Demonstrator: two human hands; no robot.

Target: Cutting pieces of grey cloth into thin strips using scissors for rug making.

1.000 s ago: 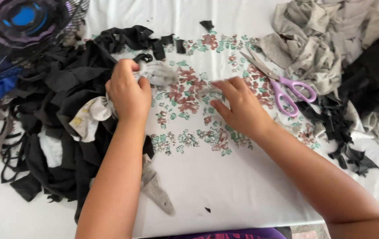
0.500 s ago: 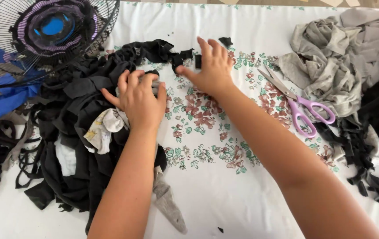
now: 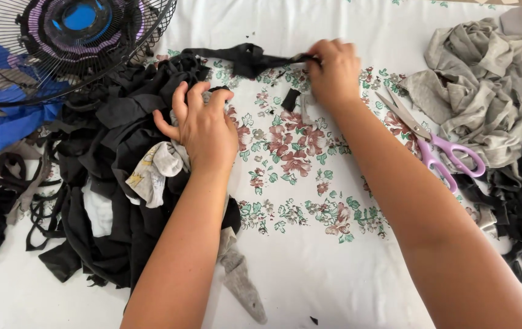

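Right hand (image 3: pixel 334 72) moved up — grip on black strip (image 3: pixel 246 60), left hand (image 3: pixel 203 128) on pile (image 3: pixel 121 152)

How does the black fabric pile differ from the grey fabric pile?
The black fabric pile lies at the left beside the fan; the grey fabric pile lies at the far right by the purple-handled scissors. The black pile is mostly narrow strips and scraps; the grey pile is larger crumpled pieces. The left hand presses on the black pile; no hand touches the grey one. Both rest on the floral cloth.
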